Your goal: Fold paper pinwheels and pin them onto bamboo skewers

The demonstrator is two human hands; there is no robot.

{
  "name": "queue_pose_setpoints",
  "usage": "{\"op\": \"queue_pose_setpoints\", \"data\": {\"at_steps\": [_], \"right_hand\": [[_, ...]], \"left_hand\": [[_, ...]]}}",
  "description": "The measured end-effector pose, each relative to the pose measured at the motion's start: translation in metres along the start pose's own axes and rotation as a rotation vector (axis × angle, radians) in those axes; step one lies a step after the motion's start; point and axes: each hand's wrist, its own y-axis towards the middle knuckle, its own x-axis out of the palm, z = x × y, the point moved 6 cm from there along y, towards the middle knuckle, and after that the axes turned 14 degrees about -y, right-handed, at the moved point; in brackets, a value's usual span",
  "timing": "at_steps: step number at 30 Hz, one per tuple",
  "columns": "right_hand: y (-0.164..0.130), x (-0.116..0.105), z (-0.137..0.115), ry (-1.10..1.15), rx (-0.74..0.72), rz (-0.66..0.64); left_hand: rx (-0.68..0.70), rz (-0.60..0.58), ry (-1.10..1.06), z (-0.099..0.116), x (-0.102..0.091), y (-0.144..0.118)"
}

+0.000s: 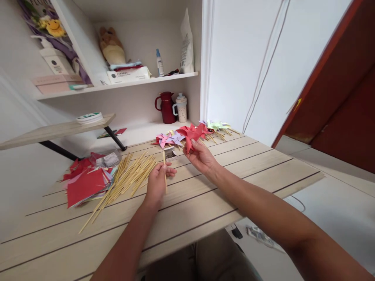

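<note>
Red paper pinwheel (191, 134) sits above the tabletop (234, 171), clamped in your right hand (202, 158) fingers. Your left hand (156, 181) fingers pinch one wooden stick (165, 171) upright, just beside the loose stick pile (125, 179). Red paper sheets (84, 183) lie left.

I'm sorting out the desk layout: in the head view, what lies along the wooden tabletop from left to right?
Stack of red paper squares → pile of bamboo sticks → left hand holding one stick → right hand holding a red paper pinwheel → green pinwheels.
</note>
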Motion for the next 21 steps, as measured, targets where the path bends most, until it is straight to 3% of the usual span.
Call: {"op": "queue_pose_setpoints", "data": {"at_steps": [3, 6, 10, 17, 21], "right_hand": [[0.001, -0.006, -0.001, 0.011, 0.008, 0.035], [0.000, -0.007, 0.001, -0.004, 0.027, 0.029], [-0.005, -0.003, 0.005, -0.057, 0.063, -0.003], [-0.006, -0.002, 0.005, -0.068, 0.080, -0.028], [-0.008, -0.001, 0.002, -0.098, 0.060, -0.064]], "left_hand": [[-0.062, 0.100, -0.354, 0.003, -0.014, 0.005], [-0.055, 0.135, -0.535, 0.011, -0.025, 0.010], [-0.018, 0.161, -0.564, 0.018, -0.033, 0.012], [0.024, 0.127, -0.567, 0.017, -0.030, 0.010], [0.053, 0.187, -0.454, 0.021, -0.035, 0.008]]}}
